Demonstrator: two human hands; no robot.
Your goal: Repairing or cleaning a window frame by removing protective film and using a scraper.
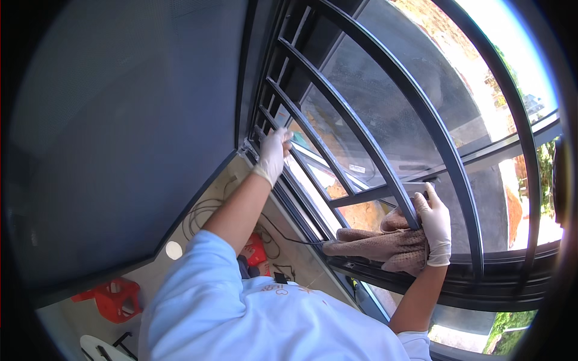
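A brown towelling cloth [385, 245] is bunched around the lower part of a dark metal window bar [361, 123]. My right hand [435, 227], in a thin white glove, closes on the cloth's right side, its fingertips up by the crossbar [376, 194]. Further up and to the left, my gloved left hand [274, 155] has its fingers curled round one of the bars near the window frame's side. The palm side of that hand is hidden.
A large dark panel [132, 120] fills the left. Beyond the bars are a glass pane [397, 90] and bright outdoor ground. Below lie a red plastic stool [117, 299], coiled cable [198, 210] and a red bag [256, 249] on the floor.
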